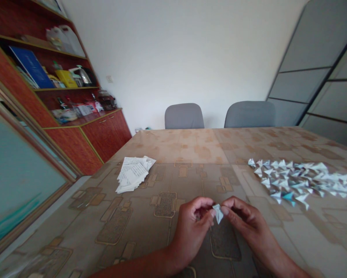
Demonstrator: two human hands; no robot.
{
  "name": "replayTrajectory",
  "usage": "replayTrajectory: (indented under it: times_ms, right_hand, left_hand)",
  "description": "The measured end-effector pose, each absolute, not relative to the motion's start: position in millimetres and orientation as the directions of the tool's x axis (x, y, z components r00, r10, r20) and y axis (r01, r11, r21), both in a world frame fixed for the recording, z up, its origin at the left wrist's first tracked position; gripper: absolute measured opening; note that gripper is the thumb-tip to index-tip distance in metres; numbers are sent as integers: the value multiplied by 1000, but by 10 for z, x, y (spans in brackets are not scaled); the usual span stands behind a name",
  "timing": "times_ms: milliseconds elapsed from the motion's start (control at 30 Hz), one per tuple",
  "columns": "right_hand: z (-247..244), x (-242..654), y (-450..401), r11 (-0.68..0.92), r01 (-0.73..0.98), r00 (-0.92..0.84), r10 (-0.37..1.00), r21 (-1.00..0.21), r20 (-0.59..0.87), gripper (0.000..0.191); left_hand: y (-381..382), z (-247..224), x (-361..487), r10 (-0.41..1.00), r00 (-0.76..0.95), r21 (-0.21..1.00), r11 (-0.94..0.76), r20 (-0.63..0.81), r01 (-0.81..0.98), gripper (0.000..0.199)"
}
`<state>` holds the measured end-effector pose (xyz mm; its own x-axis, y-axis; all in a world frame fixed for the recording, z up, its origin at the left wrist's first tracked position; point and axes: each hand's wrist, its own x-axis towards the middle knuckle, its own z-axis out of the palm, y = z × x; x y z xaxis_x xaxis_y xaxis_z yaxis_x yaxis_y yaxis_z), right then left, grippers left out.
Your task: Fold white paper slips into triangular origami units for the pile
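Note:
Between my two hands, above the near middle of the table, is a small folded paper piece (pixel 218 214), pale with a pointed lower end. My left hand (pixel 194 224) pinches its left side between thumb and fingers. On its right side, the thumb and forefinger of my right hand (pixel 245 220) are closed on the paper too. To the left lies a loose pile of printed paper slips (pixel 133 174). Several small folded paper pieces (pixel 301 179) stand grouped on the right part of the table, one of them teal (pixel 288 197).
The patterned tablecloth (pixel 187 148) covers a wide table. Two grey chairs (pixel 184 116) stand at its far edge by the white wall. A red wooden cabinet (pixel 104 133) with loaded shelves is at the left, beside a sliding door (pixel 19 166). Grey panelled doors (pixel 307 46) are at the right.

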<state>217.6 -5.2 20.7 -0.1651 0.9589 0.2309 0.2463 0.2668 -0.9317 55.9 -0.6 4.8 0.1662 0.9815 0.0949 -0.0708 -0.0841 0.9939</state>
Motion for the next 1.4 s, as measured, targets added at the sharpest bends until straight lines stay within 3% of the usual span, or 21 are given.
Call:
replayTrajectory:
  times_ms: [167,433,833,1033,1200,1300,1400]
  right_hand:
    - [190,2175,-52,230,216,-176,965,-949,194,35]
    - [222,2191,-16,180,149,-152,976,-972,157,39]
    - [194,2178,-58,303,235,-183,947,-924,264,28]
    - [199,2175,-74,377,369,-210,924,-850,319,21]
    - [193,2185,-86,560,516,-212,816,-648,537,3]
    - [182,2187,-79,646,544,-286,743,-536,605,11]
    - [164,2191,-69,644,573,-291,738,-506,609,14]
  left_hand:
    - [-30,79,563,981,172,985,-62,90,-163,11]
    - [-39,121,561,973,228,972,15,40,-235,25]
    - [-24,123,543,961,274,980,76,-23,-186,39]
    - [-2,104,553,959,270,969,145,-87,-201,40]
    - [35,100,557,973,209,956,149,-97,-251,36]
    - [33,98,559,974,193,948,168,-118,-269,35]
    - [18,108,563,971,203,945,180,-127,-274,32]
